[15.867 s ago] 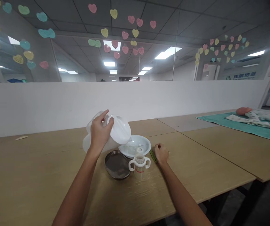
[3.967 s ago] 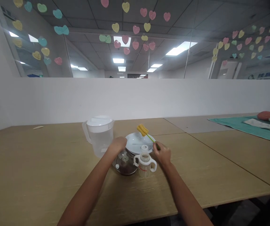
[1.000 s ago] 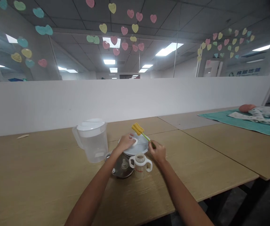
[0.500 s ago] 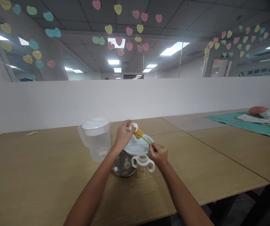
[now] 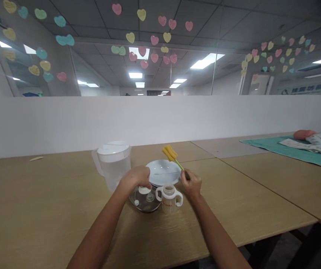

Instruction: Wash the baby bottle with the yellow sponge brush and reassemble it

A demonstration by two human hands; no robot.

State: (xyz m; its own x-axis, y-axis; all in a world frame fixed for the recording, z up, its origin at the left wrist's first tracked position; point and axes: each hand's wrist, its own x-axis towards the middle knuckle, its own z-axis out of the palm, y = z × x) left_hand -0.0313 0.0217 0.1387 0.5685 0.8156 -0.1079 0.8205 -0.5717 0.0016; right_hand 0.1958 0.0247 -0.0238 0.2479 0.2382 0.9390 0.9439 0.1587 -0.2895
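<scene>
My right hand [image 5: 192,182] is closed on the green handle of a brush with a yellow sponge head [image 5: 170,153], raised over the right side of a white bowl [image 5: 160,179]. With fingers pressed together, my left hand [image 5: 141,177] holds a small white ring [image 5: 145,190] low over a dark round tray [image 5: 147,207]. On that tray lie a clear nipple [image 5: 150,197] and a small white piece [image 5: 136,202]. A bottle with two white handles [image 5: 168,200] stands upright with its mouth uncovered, just right of the tray.
A clear pitcher with a white lid [image 5: 114,162] stands behind my left forearm. A teal cloth [image 5: 297,151] with patterned fabric lies at the far right of the table [image 5: 51,201]. A white wall [image 5: 163,119] rises behind.
My left hand has moved down and left from the sponge to the tray with the white ring. The brush now stands apart from the ring, its sponge higher and slightly to the right.
</scene>
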